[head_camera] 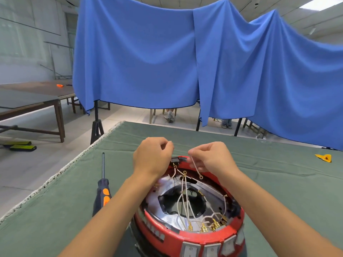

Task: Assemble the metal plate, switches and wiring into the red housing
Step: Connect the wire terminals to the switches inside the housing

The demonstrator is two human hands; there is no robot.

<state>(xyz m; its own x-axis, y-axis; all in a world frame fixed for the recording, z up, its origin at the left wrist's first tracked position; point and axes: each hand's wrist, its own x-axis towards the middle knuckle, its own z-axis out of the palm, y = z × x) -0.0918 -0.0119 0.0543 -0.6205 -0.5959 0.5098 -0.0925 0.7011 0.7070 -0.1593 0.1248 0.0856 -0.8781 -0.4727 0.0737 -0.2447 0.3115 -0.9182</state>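
Red housing (187,236) (no legible writing): right hand (211,156) pinches wire (195,166); left hand (154,154) curled.

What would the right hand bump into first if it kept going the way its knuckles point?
Probably the left hand, facing the right hand across a small gap above the round red plastic housing; depth is uncertain.

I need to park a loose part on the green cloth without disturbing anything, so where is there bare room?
Bare green cloth lies right of the round red housing, short of the yellow scrap. Another free strip runs beyond both hands along the far edge. Left is tighter: the black-and-orange screwdriver lies close beside the housing. The housing's inside is crowded with white wires.
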